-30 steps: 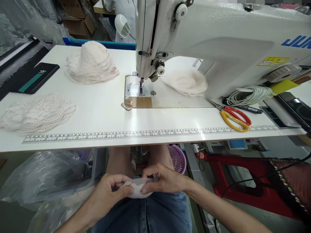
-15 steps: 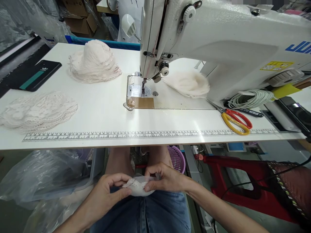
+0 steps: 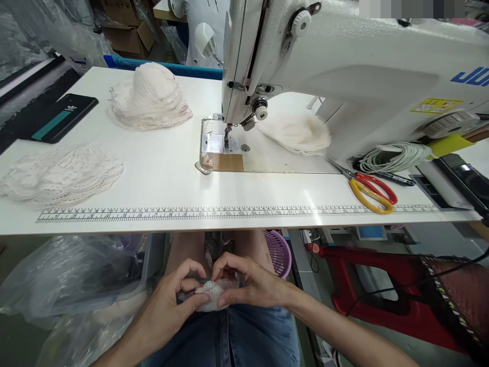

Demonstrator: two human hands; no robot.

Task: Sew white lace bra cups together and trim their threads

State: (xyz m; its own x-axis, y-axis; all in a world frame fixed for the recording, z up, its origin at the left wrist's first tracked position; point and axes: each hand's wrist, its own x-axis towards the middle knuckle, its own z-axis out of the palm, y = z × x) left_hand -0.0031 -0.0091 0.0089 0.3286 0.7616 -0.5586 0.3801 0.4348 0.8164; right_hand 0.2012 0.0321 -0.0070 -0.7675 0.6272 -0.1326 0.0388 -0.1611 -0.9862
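Note:
Over my lap, below the table edge, a small piece of white lacy fabric (image 3: 210,295) is pinched between both hands. My left hand (image 3: 179,294) grips its left end with thumb and fingers. At its right end my right hand (image 3: 244,285) holds it, thumb in front and fingers behind. Sheer material shows at its upper right, and part of the piece is covered by the fingers. On the table stand a domed stack of pale lace pieces (image 3: 151,99) and a flatter lace stack (image 3: 63,173). Cream fabric cups (image 3: 300,133) rest beside the needle.
A white sewing machine (image 3: 344,61) spans the right of the table (image 3: 171,188). Scissors (image 3: 370,191) and a coil of cord (image 3: 395,157) lie at right, a phone (image 3: 61,120) at left. Plastic bags (image 3: 72,275) hang below left; a red stool (image 3: 367,295) stands at right.
My right hand has shifted slightly left, bringing my hands closer together. The lacy fabric is more bunched and more covered by my fingers.

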